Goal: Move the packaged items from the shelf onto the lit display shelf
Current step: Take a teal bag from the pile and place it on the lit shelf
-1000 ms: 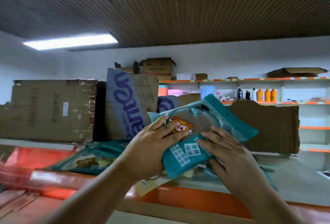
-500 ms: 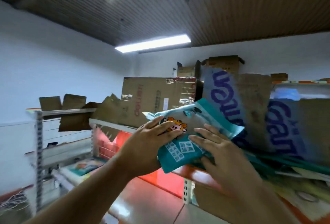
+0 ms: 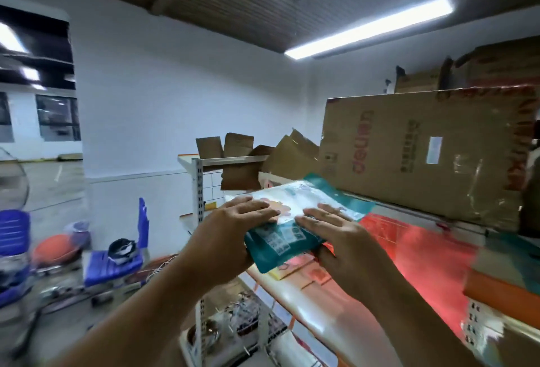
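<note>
Since the fingers of both hands lie pretty flat across the top of the teal packet and the thumbs seem tucked underneath, I'd call this a two-sided pinch. The left hand and right hand each clamp one end, which keeps a floppy bag level. The packet's up in the air over the near end of the lit display shelf, apparently not set down yet. A big cardboard box hogs the back, so I'm guessing it goes on the front strip.
</note>
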Motion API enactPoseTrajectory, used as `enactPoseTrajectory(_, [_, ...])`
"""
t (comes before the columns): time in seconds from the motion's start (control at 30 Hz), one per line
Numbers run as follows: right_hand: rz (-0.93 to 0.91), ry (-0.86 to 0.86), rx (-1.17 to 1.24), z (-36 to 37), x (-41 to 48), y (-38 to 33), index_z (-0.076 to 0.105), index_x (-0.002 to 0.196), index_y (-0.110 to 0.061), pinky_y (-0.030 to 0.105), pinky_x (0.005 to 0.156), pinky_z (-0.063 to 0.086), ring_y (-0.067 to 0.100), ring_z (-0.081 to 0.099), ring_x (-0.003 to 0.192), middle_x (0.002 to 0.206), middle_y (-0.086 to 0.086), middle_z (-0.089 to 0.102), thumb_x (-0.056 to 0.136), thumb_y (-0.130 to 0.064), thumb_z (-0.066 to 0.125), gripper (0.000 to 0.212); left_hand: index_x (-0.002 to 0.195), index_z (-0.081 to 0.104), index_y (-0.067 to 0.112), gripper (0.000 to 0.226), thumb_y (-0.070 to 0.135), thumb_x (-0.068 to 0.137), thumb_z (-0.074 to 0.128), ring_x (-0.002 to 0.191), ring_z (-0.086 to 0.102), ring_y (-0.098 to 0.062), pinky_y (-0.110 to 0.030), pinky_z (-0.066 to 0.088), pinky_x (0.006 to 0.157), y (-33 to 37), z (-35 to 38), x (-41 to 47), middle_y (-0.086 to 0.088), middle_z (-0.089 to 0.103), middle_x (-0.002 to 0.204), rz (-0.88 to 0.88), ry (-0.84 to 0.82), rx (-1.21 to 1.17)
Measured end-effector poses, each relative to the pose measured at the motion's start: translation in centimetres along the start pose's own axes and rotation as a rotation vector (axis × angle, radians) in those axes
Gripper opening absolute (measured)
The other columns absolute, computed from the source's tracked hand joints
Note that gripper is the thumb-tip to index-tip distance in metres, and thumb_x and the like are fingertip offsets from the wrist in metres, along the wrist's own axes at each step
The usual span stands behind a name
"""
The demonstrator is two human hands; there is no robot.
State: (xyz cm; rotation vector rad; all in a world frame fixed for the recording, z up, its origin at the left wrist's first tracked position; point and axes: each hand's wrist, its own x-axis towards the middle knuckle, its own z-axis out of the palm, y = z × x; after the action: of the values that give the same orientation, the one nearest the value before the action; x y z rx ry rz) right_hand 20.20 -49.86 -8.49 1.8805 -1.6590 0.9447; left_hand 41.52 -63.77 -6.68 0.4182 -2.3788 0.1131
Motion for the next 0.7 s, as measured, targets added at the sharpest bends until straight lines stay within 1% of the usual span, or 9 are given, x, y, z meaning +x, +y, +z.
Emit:
enactPoseTrajectory(0.1, [-0.046, 0.096, 0.043, 4.4, 1.8, 1.2, 0.070, 0.125, -0.023, 0.048, 0.111, 0.044, 0.024, 0.054, 0.131, 0.133, -0.005, 0.065, 0.075, -0.004, 0.067, 0.053, 0.149, 0.044, 0.043, 0.085, 0.024, 0.078, 0.088, 0.130, 0.043, 0.000, -0.026, 0.051, 0.103, -3.1, 0.8, -0.8, 0.021, 0.044, 0.149, -0.252, 0.075, -0.164])
enactPoseTrajectory(0.17, [-0.083, 0.161, 0.056, 7.5, 3.1, 2.5, 0.071, 0.125, -0.019, 0.051, 0.112, 0.041, 0.025, 0.053, 0.133, 0.134, -0.003, 0.064, 0.075, -0.006, 0.065, 0.052, 0.152, 0.031, 0.049, 0.086, 0.015, 0.088, 0.077, 0.120, 0.049, 0.003, -0.018, 0.053, 0.089, -5.0, 1.7, -0.3, 0.022, 0.037, 0.147, -0.523, 0.157, -0.435])
enactPoseTrajectory(0.27, [-0.135, 0.205, 0.074, 11.9, 5.5, 4.4, 0.071, 0.124, -0.016, 0.051, 0.115, 0.038, 0.024, 0.053, 0.133, 0.133, -0.001, 0.065, 0.080, -0.013, 0.067, 0.044, 0.145, 0.046, 0.036, 0.040, 0.025, 0.107, 0.050, 0.106, 0.071, -0.020, -0.037, 0.061, 0.075, -7.8, 2.9, 1.5, -0.002, 0.067, 0.127, -1.012, 0.335, -1.137])
enactPoseTrajectory(0.33, [-0.171, 0.217, 0.086, 15.1, 7.2, 5.9, 0.070, 0.125, -0.018, 0.049, 0.115, 0.036, 0.021, 0.051, 0.132, 0.133, -0.001, 0.064, 0.081, -0.015, 0.072, 0.044, 0.127, 0.063, 0.015, 0.042, 0.046, 0.106, 0.045, 0.098, 0.074, -0.036, -0.047, 0.059, 0.079, -9.8, 4.1, 2.8, -0.014, 0.076, 0.108, -1.123, 0.293, -1.434])
enactPoseTrajectory(0.43, [-0.221, 0.181, 0.152, 19.2, 9.8, 8.1, 0.066, 0.129, -0.021, 0.047, 0.114, 0.034, 0.019, 0.049, 0.134, 0.137, -0.004, 0.061, 0.086, -0.021, 0.071, 0.043, 0.107, 0.067, -0.004, 0.037, 0.031, 0.094, 0.067, 0.093, 0.073, -0.044, -0.051, 0.061, 0.081, -12.5, 6.6, 5.3, -0.023, 0.074, 0.100, -1.161, 0.200, -1.342])
enactPoseTrajectory(0.53, [-0.152, 0.119, 0.179, 22.3, 11.7, 11.6, 0.065, 0.130, -0.022, 0.043, 0.110, 0.038, 0.027, 0.043, 0.140, 0.144, 0.000, 0.055, 0.079, -0.019, 0.083, 0.053, 0.115, 0.064, -0.010, 0.028, 0.010, 0.095, 0.067, 0.095, 0.070, -0.050, -0.056, 0.061, 0.082, -15.4, 9.5, 8.1, -0.033, 0.071, 0.105, -1.212, 0.284, -1.262])
enactPoseTrajectory(0.6, [0.040, 0.176, 0.212, 22.9, 13.0, 13.8, 0.062, 0.132, -0.022, 0.024, 0.106, 0.042, 0.024, 0.041, 0.141, 0.149, 0.001, 0.048, 0.081, -0.014, 0.079, 0.054, 0.118, 0.063, -0.008, 0.027, 0.009, 0.097, 0.064, 0.103, 0.068, -0.052, -0.063, 0.056, 0.090, -17.2, 11.0, 9.6, -0.033, 0.070, 0.110, -1.187, 0.343, -1.268])
enactPoseTrajectory(0.67, [0.399, 0.330, 0.457, 23.3, 13.8, 15.8, 0.058, 0.134, -0.021, -0.001, 0.083, 0.044, 0.007, 0.057, 0.124, 0.140, 0.000, 0.054, 0.090, -0.008, 0.069, 0.047, 0.117, 0.063, -0.004, 0.022, 0.009, 0.099, 0.061, 0.103, 0.069, -0.049, -0.062, 0.055, 0.092, -18.7, 12.7, 11.1, -0.029, 0.072, 0.110, -1.172, 0.411, -1.294])
enactPoseTrajectory(0.7, [0.595, 0.365, 0.693, 23.8, 14.2, 16.6, 0.057, 0.134, -0.022, 0.003, 0.071, 0.049, 0.002, 0.064, 0.107, 0.130, 0.001, 0.060, 0.094, -0.009, 0.065, 0.043, 0.116, 0.063, -0.003, 0.021, 0.009, 0.100, 0.061, 0.101, 0.070, -0.047, -0.059, 0.057, 0.090, -19.2, 13.4, 11.8, -0.027, 0.073, 0.108, -1.173, 0.440, -1.308])
